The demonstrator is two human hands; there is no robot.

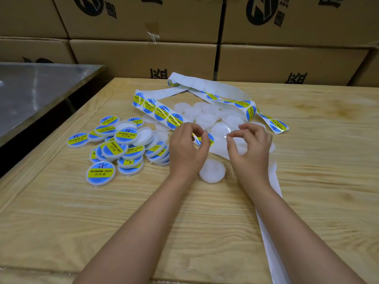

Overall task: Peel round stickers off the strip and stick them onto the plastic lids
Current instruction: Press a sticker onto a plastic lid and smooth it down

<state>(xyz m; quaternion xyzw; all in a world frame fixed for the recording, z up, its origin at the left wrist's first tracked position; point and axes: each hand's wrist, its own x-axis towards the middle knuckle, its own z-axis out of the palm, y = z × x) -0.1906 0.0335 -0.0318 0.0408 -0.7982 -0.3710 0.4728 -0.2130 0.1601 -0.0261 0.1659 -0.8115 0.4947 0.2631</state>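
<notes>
Pale wooden table point(61, 201) under 2 forearms; cardboard boxes point(143, 56) wall the back, a steel counter point(41, 89) stands left. Left hand point(187, 148) pinches a round sticker point(205, 139) on the strip point(164, 93); right hand point(252, 146) pinches a plastic lid point(220, 129) by its rim. The strip's bare end passes under the right forearm, cut off below.

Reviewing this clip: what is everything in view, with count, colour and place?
strip: one, white backing with blue-yellow stickers, looped across table centre, bare tail running toward the viewer.
labelled lids: overlapping pile, count unclear, blue-yellow, table left.
plain lids: pile, count unclear, translucent white, centre under strip; one apart between the wrists.
table: one, light wood, beneath everything.
metal table: one, grey, far left.
boxes: stacked, brown cardboard, behind.
left hand: pinches strip at a sticker.
right hand: fingers curled over strip; grip unclear.
</notes>
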